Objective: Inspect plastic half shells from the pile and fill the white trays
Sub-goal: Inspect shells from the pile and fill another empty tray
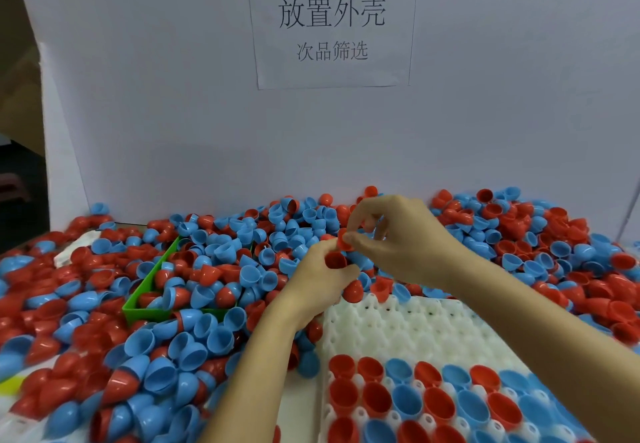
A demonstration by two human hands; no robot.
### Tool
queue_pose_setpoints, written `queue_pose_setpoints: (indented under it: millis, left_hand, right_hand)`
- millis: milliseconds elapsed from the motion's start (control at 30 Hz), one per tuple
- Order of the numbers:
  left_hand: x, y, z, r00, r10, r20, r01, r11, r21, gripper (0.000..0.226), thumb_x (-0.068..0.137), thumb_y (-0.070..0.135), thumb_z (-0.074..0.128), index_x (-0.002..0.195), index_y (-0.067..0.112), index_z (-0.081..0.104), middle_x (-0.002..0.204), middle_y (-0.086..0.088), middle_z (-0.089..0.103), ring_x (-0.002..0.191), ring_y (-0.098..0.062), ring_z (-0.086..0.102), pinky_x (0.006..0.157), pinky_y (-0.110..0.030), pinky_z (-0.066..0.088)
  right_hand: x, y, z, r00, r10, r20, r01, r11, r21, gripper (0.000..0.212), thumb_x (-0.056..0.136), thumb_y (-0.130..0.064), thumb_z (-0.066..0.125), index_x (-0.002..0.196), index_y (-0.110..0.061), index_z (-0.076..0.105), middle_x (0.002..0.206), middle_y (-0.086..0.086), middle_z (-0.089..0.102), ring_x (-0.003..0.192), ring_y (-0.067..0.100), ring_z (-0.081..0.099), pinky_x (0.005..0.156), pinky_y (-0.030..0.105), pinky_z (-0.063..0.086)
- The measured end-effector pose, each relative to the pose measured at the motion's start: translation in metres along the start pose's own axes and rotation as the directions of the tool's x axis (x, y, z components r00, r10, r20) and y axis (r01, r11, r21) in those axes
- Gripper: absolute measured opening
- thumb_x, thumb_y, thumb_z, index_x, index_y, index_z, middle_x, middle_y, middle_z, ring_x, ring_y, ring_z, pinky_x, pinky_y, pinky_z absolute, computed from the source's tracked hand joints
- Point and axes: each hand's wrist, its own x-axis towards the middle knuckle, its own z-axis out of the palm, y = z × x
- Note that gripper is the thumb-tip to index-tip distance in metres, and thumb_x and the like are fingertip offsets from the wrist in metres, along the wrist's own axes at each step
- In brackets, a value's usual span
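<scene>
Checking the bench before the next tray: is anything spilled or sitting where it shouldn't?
Yes. The green bin is half buried, loose red and blue shells heaped in and around it. A few shells from the pile also lie on the white tray's empty far edge, outside the sockets.

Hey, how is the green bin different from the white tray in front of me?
The green bin is a plain open box with walls, while the white tray is flat with rows of round sockets. In the green bin, red and blue shells lie jumbled at all angles; in the white tray they sit one per socket, open side up. The green bin sits buried in the pile to the left; the white tray's far rows are unfilled. Both hold red and blue shells.
</scene>
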Motion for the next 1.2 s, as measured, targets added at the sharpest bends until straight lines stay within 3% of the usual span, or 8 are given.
queue_pose_setpoints:
  millis: [100, 267, 467, 600, 667, 767, 900, 1200]
  left_hand:
    - [0.000, -0.001, 0.000, 0.998, 0.062, 0.009, -0.062, 0.998, 0.027, 0.020, 0.096, 0.010, 0.060, 0.080, 0.020, 0.065, 0.063, 0.012, 0.058, 0.058, -0.001, 0.051, 0.059, -0.013, 0.045]
    - [0.001, -0.002, -0.001, 0.994, 0.112, -0.004, -0.111, 0.989, 0.101, 0.014, 0.091, -0.006, 0.049, 0.088, 0.000, 0.062, 0.071, -0.003, 0.059, 0.060, -0.001, 0.051, 0.058, -0.010, 0.045]
    - [0.001, -0.002, 0.003, 0.996, 0.087, 0.004, -0.087, 0.988, 0.127, 0.044, 0.091, -0.001, 0.057, 0.057, 0.027, 0.052, 0.049, 0.017, 0.051, 0.049, 0.001, 0.049, 0.051, -0.008, 0.040]
    - [-0.001, -0.002, 0.001, 0.999, 0.004, -0.050, -0.001, 0.998, 0.070, 0.036, 0.094, 0.009, 0.061, 0.082, 0.042, 0.068, 0.087, 0.017, 0.067, 0.068, -0.002, 0.060, 0.059, -0.016, 0.051]
    - [-0.002, -0.001, -0.001, 0.995, -0.055, -0.084, 0.052, 0.998, -0.035, 0.030, 0.095, 0.011, 0.061, 0.086, 0.038, 0.068, 0.099, 0.010, 0.064, 0.070, -0.006, 0.060, 0.062, -0.026, 0.053]
    - [-0.002, 0.002, -0.003, 0.991, -0.115, -0.072, 0.098, 0.974, -0.206, 0.031, 0.095, 0.008, 0.060, 0.079, 0.033, 0.070, 0.098, 0.002, 0.064, 0.071, -0.014, 0.061, 0.059, -0.033, 0.049]
    - [-0.001, 0.002, -0.005, 0.984, -0.166, -0.069, 0.135, 0.938, -0.321, 0.025, 0.094, 0.005, 0.060, 0.093, 0.027, 0.072, 0.098, -0.004, 0.064, 0.077, -0.020, 0.060, 0.055, -0.031, 0.047]
    - [0.003, -0.002, -0.003, 0.980, -0.189, -0.067, 0.153, 0.921, -0.359, 0.029, 0.095, 0.002, 0.058, 0.085, 0.025, 0.072, 0.083, 0.001, 0.066, 0.066, -0.015, 0.059, 0.051, -0.030, 0.045]
  right_hand:
    - [-0.001, -0.008, 0.012, 1.000, -0.014, 0.002, 0.014, 0.981, -0.193, 0.015, 0.090, -0.036, 0.068, 0.097, -0.025, 0.076, 0.092, -0.009, 0.060, 0.082, 0.008, 0.055, 0.067, 0.016, 0.047]
    - [0.000, -0.021, 0.020, 1.000, -0.001, -0.013, -0.005, 0.895, -0.447, 0.024, 0.087, -0.046, 0.067, 0.092, -0.023, 0.069, 0.091, -0.007, 0.054, 0.076, 0.013, 0.057, 0.058, 0.026, 0.048]
    - [0.009, -0.026, 0.023, 0.994, 0.082, -0.069, -0.106, 0.843, -0.527, 0.026, 0.084, -0.012, 0.064, 0.064, -0.016, 0.048, 0.078, -0.001, 0.052, 0.054, 0.013, 0.045, 0.046, 0.025, 0.036]
    - [0.011, -0.015, 0.007, 0.986, 0.096, -0.135, -0.134, 0.941, -0.310, 0.012, 0.089, -0.017, 0.063, 0.082, -0.010, 0.070, 0.076, 0.005, 0.067, 0.054, 0.018, 0.058, 0.050, 0.032, 0.054]
    - [0.007, -0.004, -0.007, 0.979, 0.171, -0.114, -0.181, 0.980, -0.082, 0.014, 0.090, -0.018, 0.062, 0.086, -0.009, 0.073, 0.066, 0.003, 0.068, 0.043, 0.009, 0.054, 0.044, 0.021, 0.051]
    - [-0.009, 0.022, -0.031, 0.945, 0.328, 0.005, -0.325, 0.933, 0.158, 0.011, 0.090, -0.017, 0.065, 0.083, -0.024, 0.069, 0.057, -0.001, 0.070, 0.041, 0.003, 0.059, 0.043, 0.016, 0.049]
    - [-0.041, 0.067, -0.051, 0.859, 0.487, 0.158, -0.512, 0.827, 0.232, 0.003, 0.090, -0.020, 0.072, 0.090, -0.022, 0.075, 0.070, 0.006, 0.075, 0.058, 0.012, 0.068, 0.071, 0.035, 0.063]
    - [-0.098, 0.126, -0.066, 0.725, 0.636, 0.266, -0.677, 0.584, 0.449, 0.012, 0.089, -0.004, 0.069, 0.090, -0.009, 0.080, 0.069, 0.009, 0.069, 0.054, 0.011, 0.049, 0.050, 0.020, 0.040]
